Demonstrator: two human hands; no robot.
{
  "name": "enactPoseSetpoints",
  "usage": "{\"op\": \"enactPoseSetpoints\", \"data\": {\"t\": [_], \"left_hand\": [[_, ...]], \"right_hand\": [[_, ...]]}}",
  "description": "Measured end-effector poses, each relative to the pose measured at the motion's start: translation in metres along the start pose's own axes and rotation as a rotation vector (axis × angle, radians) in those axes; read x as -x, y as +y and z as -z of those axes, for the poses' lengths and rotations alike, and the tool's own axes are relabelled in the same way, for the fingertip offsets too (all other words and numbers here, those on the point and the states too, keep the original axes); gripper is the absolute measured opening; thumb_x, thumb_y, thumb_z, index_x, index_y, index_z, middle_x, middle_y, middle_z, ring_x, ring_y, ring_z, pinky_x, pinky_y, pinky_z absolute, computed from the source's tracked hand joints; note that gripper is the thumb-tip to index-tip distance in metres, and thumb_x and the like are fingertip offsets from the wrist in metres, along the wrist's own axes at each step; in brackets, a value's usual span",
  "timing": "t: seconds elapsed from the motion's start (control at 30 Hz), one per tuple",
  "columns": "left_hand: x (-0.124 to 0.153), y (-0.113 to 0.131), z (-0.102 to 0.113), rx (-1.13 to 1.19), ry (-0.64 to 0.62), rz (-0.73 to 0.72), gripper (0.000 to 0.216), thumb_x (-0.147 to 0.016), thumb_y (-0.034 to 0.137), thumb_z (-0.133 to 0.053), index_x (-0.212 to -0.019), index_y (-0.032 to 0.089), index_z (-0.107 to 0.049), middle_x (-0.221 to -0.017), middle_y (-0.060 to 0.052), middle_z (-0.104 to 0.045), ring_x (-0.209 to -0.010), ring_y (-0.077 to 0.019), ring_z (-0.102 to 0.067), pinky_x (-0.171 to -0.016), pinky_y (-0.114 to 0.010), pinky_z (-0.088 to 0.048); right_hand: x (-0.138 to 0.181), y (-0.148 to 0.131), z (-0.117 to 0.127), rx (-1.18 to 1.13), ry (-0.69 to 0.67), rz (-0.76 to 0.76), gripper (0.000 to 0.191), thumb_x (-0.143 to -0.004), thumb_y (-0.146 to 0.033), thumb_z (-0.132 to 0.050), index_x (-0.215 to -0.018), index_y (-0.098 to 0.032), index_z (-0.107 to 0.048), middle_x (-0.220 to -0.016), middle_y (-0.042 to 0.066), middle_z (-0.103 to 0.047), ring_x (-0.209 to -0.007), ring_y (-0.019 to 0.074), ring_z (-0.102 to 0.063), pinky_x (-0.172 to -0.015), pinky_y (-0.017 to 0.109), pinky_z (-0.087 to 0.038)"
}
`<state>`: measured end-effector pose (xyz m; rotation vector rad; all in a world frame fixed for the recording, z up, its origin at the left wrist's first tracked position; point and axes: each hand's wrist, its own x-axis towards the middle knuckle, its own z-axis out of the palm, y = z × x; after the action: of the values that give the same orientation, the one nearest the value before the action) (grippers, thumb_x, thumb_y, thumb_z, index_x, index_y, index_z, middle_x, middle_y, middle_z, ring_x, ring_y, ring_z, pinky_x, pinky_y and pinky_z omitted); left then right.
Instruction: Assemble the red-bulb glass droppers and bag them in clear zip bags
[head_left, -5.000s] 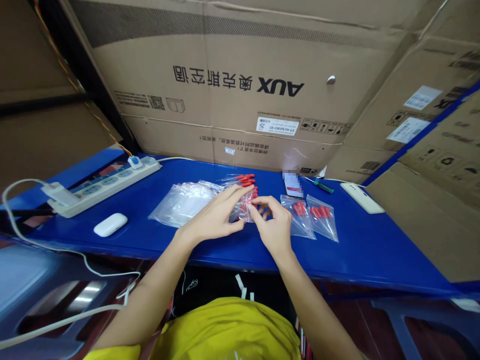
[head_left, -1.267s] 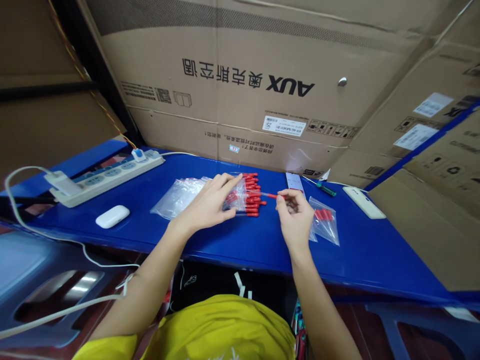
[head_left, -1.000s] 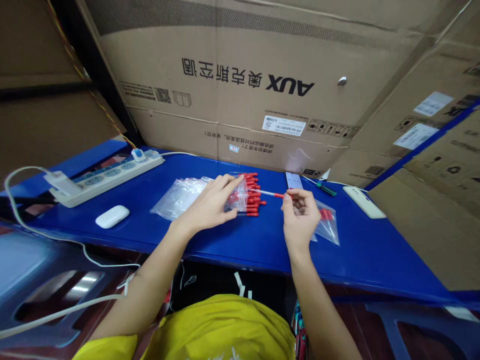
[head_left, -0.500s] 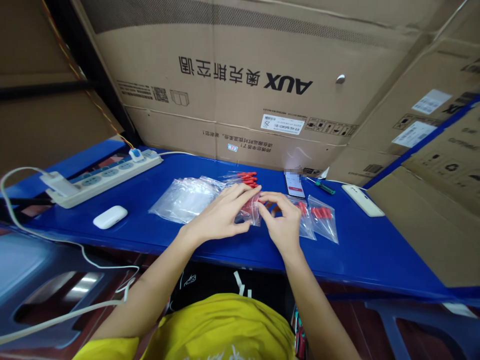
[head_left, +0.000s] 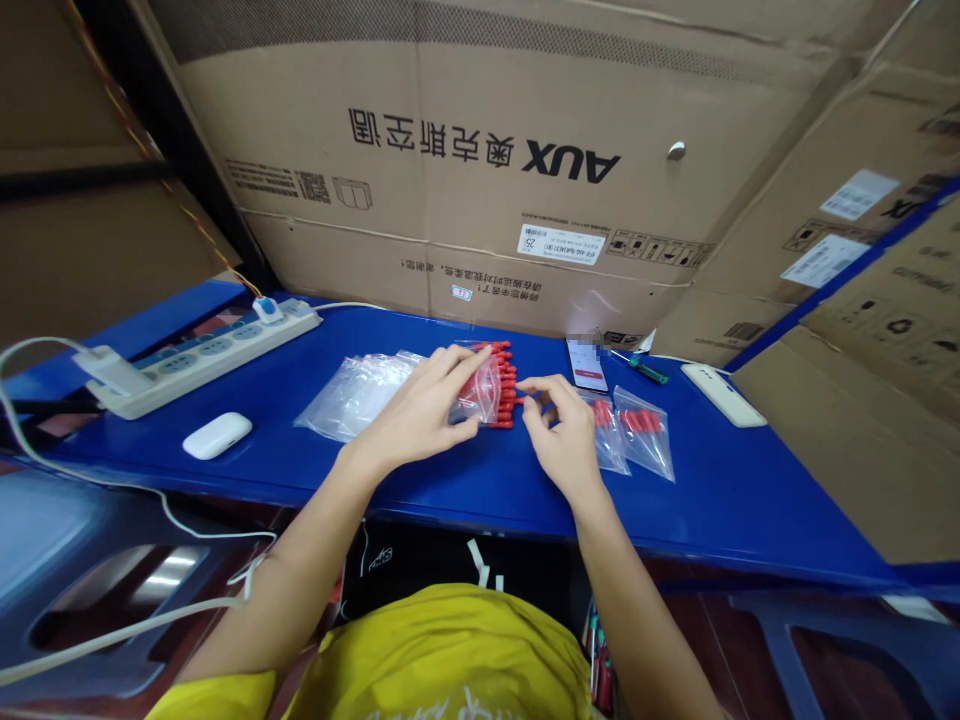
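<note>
My left hand (head_left: 420, 410) rests on the blue table (head_left: 750, 490), its fingers closed on a small clear plastic bag (head_left: 480, 392) with red pieces inside. A row of red-capped pieces (head_left: 507, 385) lies just right of that bag. My right hand (head_left: 562, 430) is next to the row, thumb and forefinger pinched at one red piece by its end. Two filled clear bags (head_left: 634, 430) of red pieces lie right of my right hand. A heap of empty clear bags (head_left: 360, 390) lies left of my left hand.
A white power strip (head_left: 199, 350) with plugs and a white earbud case (head_left: 217, 435) sit at the left. A phone (head_left: 586, 362), a green screwdriver (head_left: 643, 370) and a white remote-like bar (head_left: 722, 394) lie at the back right. Cardboard boxes (head_left: 480, 170) wall the back.
My right hand drew a red piece out to the right, came back to the bag at my left hand, and now pinches at the row of red pieces again.
</note>
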<state>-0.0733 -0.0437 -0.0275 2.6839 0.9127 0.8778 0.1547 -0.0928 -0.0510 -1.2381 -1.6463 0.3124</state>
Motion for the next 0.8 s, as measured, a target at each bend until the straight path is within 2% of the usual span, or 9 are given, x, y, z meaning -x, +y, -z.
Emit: {"op": "enactPoseSetpoints", "data": {"t": [0.17, 0.27, 0.37, 0.47, 0.63, 0.8], "left_hand": [[0.003, -0.012, 0.017, -0.156, 0.101, 0.042, 0.088, -0.094, 0.038, -0.066, -0.172, 0.022, -0.028, -0.148, -0.016, -0.053, -0.130, -0.0366, -0.053, -0.115, -0.058, -0.042], [0.004, -0.016, 0.023, -0.165, 0.125, 0.049, 0.088, -0.094, 0.041, -0.066, -0.171, 0.021, -0.029, -0.147, -0.016, -0.053, -0.128, -0.0365, -0.053, -0.114, -0.058, -0.042], [0.005, -0.017, 0.022, -0.144, 0.100, 0.065, 0.087, -0.094, 0.040, -0.066, -0.171, 0.020, -0.031, -0.148, -0.017, -0.053, -0.130, -0.0371, -0.053, -0.115, -0.058, -0.042], [0.005, -0.016, 0.018, -0.117, 0.052, 0.077, 0.085, -0.094, 0.039, -0.065, -0.170, 0.021, -0.031, -0.150, -0.017, -0.052, -0.131, -0.0369, -0.052, -0.114, -0.057, -0.043], [0.003, -0.012, 0.008, -0.060, -0.009, 0.047, 0.086, -0.094, 0.037, -0.066, -0.170, 0.022, -0.030, -0.151, -0.016, -0.052, -0.132, -0.0351, -0.052, -0.115, -0.055, -0.044], [0.001, -0.009, 0.000, -0.023, -0.047, 0.032, 0.085, -0.094, 0.037, -0.066, -0.170, 0.025, -0.031, -0.152, -0.016, -0.051, -0.135, -0.0359, -0.051, -0.116, -0.057, -0.044]], "right_hand": [[0.002, 0.011, -0.003, 0.248, -0.199, -0.129, 0.004, -0.092, -0.025, -0.071, -0.096, -0.026, -0.070, -0.091, -0.002, -0.076, -0.075, 0.0176, -0.066, -0.075, 0.031, -0.048], [0.006, 0.012, -0.007, 0.377, -0.269, -0.187, 0.013, -0.090, -0.027, -0.078, -0.097, -0.027, -0.067, -0.095, -0.002, -0.078, -0.083, 0.0200, -0.069, -0.074, 0.031, -0.046], [0.008, 0.010, -0.011, 0.460, -0.319, -0.201, 0.018, -0.090, -0.025, -0.080, -0.101, -0.027, -0.066, -0.095, 0.000, -0.078, -0.088, 0.0219, -0.070, -0.072, 0.030, -0.044], [0.008, 0.010, -0.013, 0.511, -0.306, -0.201, 0.013, -0.093, -0.027, -0.077, -0.102, -0.027, -0.067, -0.092, 0.003, -0.075, -0.089, 0.0228, -0.071, -0.071, 0.030, -0.043], [0.009, 0.016, -0.013, 0.451, -0.232, -0.129, 0.003, -0.097, -0.024, -0.070, -0.098, -0.027, -0.068, -0.090, 0.003, -0.076, -0.089, 0.0233, -0.071, -0.075, 0.031, -0.046], [0.009, 0.017, -0.012, 0.327, -0.182, -0.120, 0.008, -0.096, -0.021, -0.068, -0.101, -0.027, -0.067, -0.093, 0.001, -0.079, -0.088, 0.0227, -0.072, -0.081, 0.034, -0.052]]}}
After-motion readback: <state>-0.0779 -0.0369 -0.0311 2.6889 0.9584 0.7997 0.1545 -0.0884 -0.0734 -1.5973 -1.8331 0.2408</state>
